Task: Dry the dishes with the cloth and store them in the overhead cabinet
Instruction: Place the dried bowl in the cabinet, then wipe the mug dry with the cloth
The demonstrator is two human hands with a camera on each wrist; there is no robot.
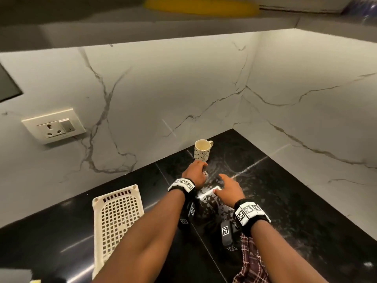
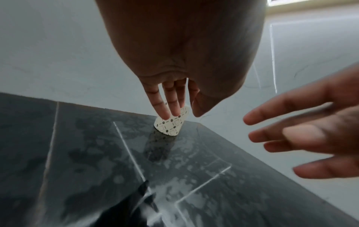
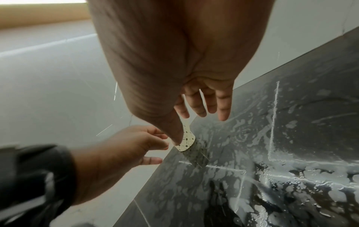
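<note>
The mug stands upright near the far corner of the desk, close to the back wall, mouth up, long axis vertical, handle turned right along the wall. The left hand is just short of its base. In the left wrist view its fingers are straight and close together, holding nothing. The right hand hovers beside it over the desk, fingers loosely spread and bare. The cloth lies at the near edge under the right forearm; a plastic tray sits to the left. Water streaks the desk around the mug, so I judge a wet mug could slip from bare fingers or skid against the wall when nudged.
</note>
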